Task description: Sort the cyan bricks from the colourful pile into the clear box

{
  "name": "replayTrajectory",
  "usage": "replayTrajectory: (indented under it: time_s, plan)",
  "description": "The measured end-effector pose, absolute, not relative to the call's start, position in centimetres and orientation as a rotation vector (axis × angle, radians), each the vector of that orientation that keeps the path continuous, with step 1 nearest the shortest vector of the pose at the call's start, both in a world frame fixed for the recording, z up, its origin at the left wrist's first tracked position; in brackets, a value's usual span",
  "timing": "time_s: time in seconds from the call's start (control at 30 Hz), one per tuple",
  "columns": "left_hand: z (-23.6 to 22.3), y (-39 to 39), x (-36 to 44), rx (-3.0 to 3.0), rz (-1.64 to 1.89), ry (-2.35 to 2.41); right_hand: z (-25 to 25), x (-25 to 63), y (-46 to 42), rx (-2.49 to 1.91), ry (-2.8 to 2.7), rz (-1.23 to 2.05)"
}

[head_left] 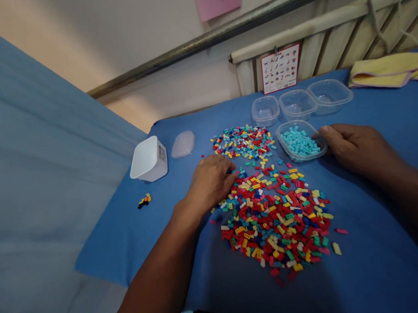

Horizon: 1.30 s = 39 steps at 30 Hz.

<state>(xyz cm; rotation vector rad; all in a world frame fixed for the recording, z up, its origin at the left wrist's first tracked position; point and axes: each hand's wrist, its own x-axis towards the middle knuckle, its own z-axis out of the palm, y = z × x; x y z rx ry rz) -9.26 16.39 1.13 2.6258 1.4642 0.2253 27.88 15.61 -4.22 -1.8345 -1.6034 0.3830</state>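
My right hand (354, 145) grips the right rim of a clear plastic container (301, 158), thumb on top and the other fingers mostly hidden behind the wall. Small turquoise building bricks (301, 141) fill its bottom. At the left edge of the loose bricks, my left hand (213, 178) rests with its fingers curled together; whatever may be between the fingertips is hidden. Right of it spreads a large pile of mixed building bricks (277, 218) in red, yellow, green, blue and white. Beyond lies a smaller, flatter brick pile (245, 141).
Three more clear containers (265, 111) stand along the back. To the left are a white tub (148, 160), a clear lid (183, 144) and a small black, yellow and orange cluster (145, 201). A picture card (280, 69) and a yellow cloth (381, 70) are at the back.
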Motion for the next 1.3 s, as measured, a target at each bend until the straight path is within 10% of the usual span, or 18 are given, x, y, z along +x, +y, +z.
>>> replayTrajectory:
  time_s: [0.33,0.8,1.3]
  plan:
    - [0.7,19.7,-11.3,2.237,0.565,1.846,-3.9,27.8,15.6,-1.859,-1.552,0.502]
    - [1.0,22.2,-8.6,2.593,-0.052,1.799,-3.7,27.9,15.7,-1.795,-1.638,0.507]
    - [-1.7,22.4,-10.1,2.175,0.814,1.706,-3.7,27.9,15.6,-1.780,-1.649,0.494]
